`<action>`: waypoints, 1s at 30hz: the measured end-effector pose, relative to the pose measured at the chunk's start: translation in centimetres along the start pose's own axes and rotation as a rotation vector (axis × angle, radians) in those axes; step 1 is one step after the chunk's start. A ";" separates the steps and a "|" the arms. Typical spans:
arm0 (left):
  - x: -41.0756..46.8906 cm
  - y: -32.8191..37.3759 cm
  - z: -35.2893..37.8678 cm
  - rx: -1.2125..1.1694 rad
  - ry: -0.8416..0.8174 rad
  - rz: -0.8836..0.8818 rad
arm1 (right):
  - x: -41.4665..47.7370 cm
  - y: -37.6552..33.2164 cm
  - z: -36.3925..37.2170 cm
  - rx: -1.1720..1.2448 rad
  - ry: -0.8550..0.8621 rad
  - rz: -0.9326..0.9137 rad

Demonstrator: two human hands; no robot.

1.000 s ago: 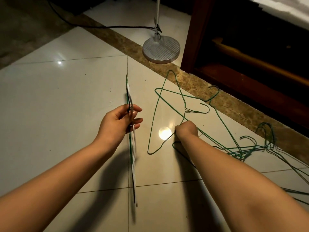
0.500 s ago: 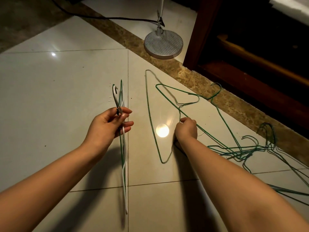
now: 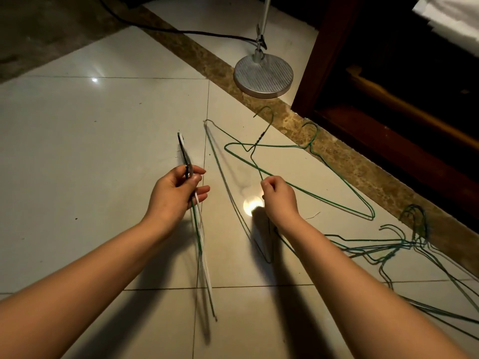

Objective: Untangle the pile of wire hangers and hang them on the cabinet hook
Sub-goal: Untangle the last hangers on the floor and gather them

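Status: right hand pinches a green wire hanger above the tiled floor; left hand grips a green-and-white wire hanger bundle. Tangled green hanger pile sits right. We draw slowly, keeping the hook unsnagged.

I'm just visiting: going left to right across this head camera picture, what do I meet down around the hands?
First the left hand gripping a bundle of hangers → right hand pinching a green hanger → tangled pile of hangers lying on the floor.
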State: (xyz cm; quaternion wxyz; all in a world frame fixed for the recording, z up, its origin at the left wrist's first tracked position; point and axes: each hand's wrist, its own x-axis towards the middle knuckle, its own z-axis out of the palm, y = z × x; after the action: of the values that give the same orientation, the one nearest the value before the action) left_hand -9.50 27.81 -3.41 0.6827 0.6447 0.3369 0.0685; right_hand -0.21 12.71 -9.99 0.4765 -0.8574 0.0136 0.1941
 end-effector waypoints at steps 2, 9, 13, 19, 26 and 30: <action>0.0 0.2 1.1 0.003 0.000 0.021 | -1.7 -0.7 -1.3 0.065 0.011 -0.045; -2.4 1.7 8.5 -0.106 -0.122 0.027 | -7.1 -1.4 -7.0 0.267 -0.037 -0.083; -5.4 2.1 13.2 -0.155 -0.263 0.025 | -9.4 0.6 -11.0 0.271 -0.009 -0.088; -8.7 2.0 19.0 -0.202 -0.305 -0.023 | -11.2 4.4 -15.8 0.297 0.027 -0.080; -9.8 1.3 21.5 -0.164 -0.324 -0.042 | -11.4 6.8 -18.3 0.173 -0.072 -0.113; -9.5 0.8 21.6 -0.126 -0.309 -0.039 | -10.2 7.8 -18.8 0.206 -0.124 -0.094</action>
State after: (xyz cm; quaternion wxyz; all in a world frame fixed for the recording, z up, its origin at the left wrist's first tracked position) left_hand -4.62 4.89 -0.42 0.7667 0.5969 0.2352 -0.0239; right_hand -5.26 -8.64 -3.96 0.5704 -0.7901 -0.0363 0.2215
